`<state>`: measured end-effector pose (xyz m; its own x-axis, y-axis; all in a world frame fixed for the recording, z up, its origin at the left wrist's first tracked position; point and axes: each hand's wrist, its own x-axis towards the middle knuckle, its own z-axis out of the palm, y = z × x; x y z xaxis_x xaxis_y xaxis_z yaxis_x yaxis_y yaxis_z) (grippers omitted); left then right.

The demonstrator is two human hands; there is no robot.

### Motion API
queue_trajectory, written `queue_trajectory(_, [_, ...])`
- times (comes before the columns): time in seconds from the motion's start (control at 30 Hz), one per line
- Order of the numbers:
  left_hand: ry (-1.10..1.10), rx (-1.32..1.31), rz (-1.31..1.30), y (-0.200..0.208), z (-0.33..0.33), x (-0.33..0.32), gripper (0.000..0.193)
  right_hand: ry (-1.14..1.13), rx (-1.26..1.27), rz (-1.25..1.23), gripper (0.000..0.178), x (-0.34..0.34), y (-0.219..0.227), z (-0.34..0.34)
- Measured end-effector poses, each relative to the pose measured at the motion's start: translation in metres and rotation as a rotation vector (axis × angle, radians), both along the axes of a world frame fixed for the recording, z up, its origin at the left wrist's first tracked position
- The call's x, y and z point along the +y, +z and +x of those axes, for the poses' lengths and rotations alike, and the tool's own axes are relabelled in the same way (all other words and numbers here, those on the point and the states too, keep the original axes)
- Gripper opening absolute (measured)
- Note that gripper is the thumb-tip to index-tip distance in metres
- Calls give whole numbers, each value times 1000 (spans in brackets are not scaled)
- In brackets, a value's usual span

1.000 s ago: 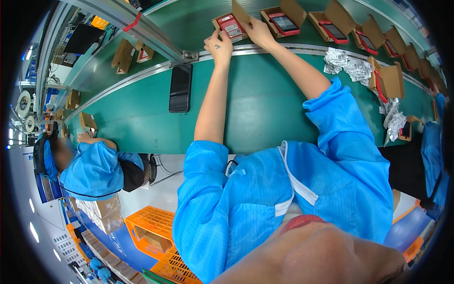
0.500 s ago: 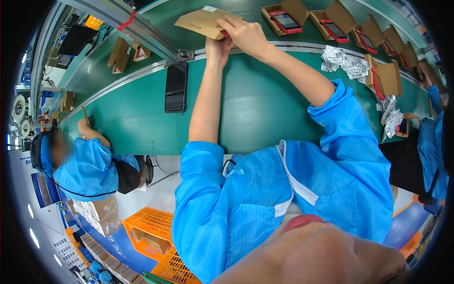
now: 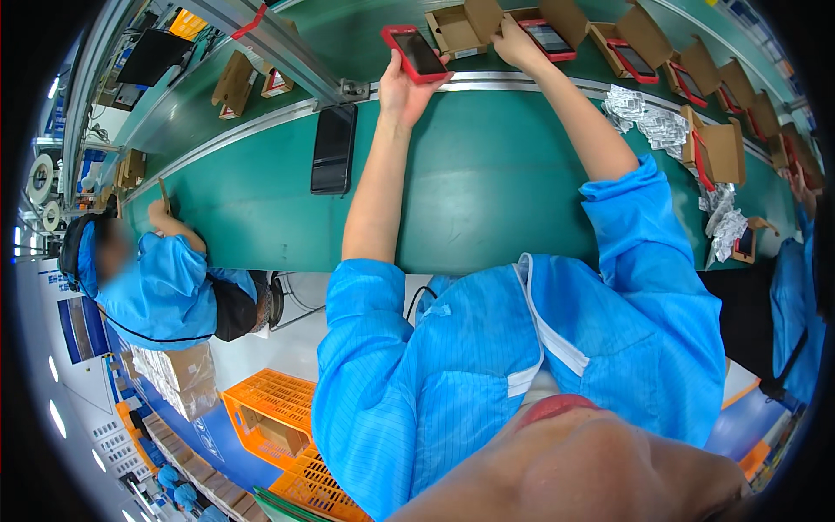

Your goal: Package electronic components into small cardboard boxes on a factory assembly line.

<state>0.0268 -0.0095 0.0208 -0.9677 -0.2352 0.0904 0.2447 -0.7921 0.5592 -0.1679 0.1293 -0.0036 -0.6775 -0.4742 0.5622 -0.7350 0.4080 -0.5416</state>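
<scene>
A phone in a red frame point(image 3: 419, 54) rests in my left hand point(image 3: 402, 96), its dark screen facing up and my fingers around its lower edge. To its right, an open cardboard box point(image 3: 448, 35) lies on the far strip of the bench with its lid raised. My right hand point(image 3: 522, 47) is closed at the right edge of that lid; its fingertips are partly hidden. Just beyond that hand sits another open box holding a red-framed phone point(image 3: 546, 36). A black phone point(image 3: 333, 150) lies on the green bench point(image 3: 487, 183), left of my left forearm.
Several open boxes with red-framed phones point(image 3: 633, 59) line the far right. Crumpled silvery packets point(image 3: 648, 120) are heaped nearer. A metal post point(image 3: 278, 52) rises at left. One co-worker point(image 3: 161, 291) sits left, another point(image 3: 796, 304) is at right. Orange crates point(image 3: 274, 400) stand below.
The cardboard box both hands held is now down on the bench, open. A red-framed phone shows in my left hand. My right hand has moved right, off the phone.
</scene>
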Motion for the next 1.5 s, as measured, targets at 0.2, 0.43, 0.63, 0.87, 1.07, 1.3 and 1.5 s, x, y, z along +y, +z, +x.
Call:
queue_trajectory(0.2, [489, -216, -283, -3, 13, -5, 35, 62, 15, -67, 30, 17, 28, 103])
queue_trajectory(0.43, [680, -250, -471, 2, -6, 28, 37, 264, 765, 6, 21, 16, 50, 121])
queue_trajectory(0.63, [727, -269, -480, 0, -9, 31, 34, 164, 924, 85, 19, 8, 50, 124])
queue_trajectory(0.87, [778, -304, -532, -7, -13, 31, 34, 80, 913, 207, 16, 9, 49, 127])
queue_trajectory(1.07, [676, -321, -418, -8, -14, 37, 46, 266, 957, 118, 15, 21, 39, 119])
queue_trajectory(1.3, [726, -312, -464, -8, -17, 40, 44, 153, 901, 203, 18, 21, 44, 121])
queue_trajectory(1.5, [599, -416, -322, -8, -23, 44, 41, 408, 776, 196, 16, 44, 34, 121])
